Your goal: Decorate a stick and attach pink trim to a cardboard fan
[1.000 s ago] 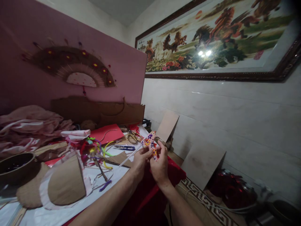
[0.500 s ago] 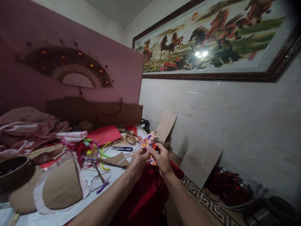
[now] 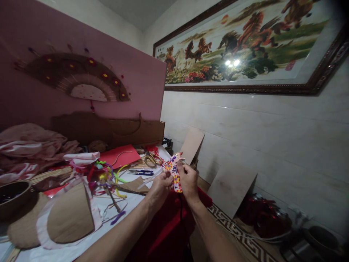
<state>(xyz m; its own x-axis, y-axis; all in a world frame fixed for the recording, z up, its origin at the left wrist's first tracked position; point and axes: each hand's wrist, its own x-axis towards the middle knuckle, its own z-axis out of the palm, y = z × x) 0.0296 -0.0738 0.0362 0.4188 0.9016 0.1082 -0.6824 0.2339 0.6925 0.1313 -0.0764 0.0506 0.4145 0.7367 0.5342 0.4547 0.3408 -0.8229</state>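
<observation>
A flower-patterned hot glue gun (image 3: 176, 178) is held in front of me over the table's edge, its orange-red tip pointing up and away. My right hand (image 3: 188, 182) is wrapped round its right side, thumb raised along the body. My left hand (image 3: 161, 185) is closed, fingertips pressed against the gun's left side near the handle. A pale translucent stick (image 3: 147, 181) runs beside the left hand toward the gun's rear; whether the fingers grip it too is hidden. A dark cord (image 3: 181, 209) hangs below the handle.
On the table lie blue thread snips (image 3: 144, 172), gold-handled scissors (image 3: 150, 160), red paper (image 3: 122, 157), a rounded cardboard piece (image 3: 69, 214) and coloured pipe cleaners. A dark bowl (image 3: 16, 194) stands left. A pink board (image 3: 144, 87) bearing a fan rises behind.
My right thumb has shifted from the middle of the glue gun up along its body, and the right hand sits higher round it. The left hand stays nearly in place.
</observation>
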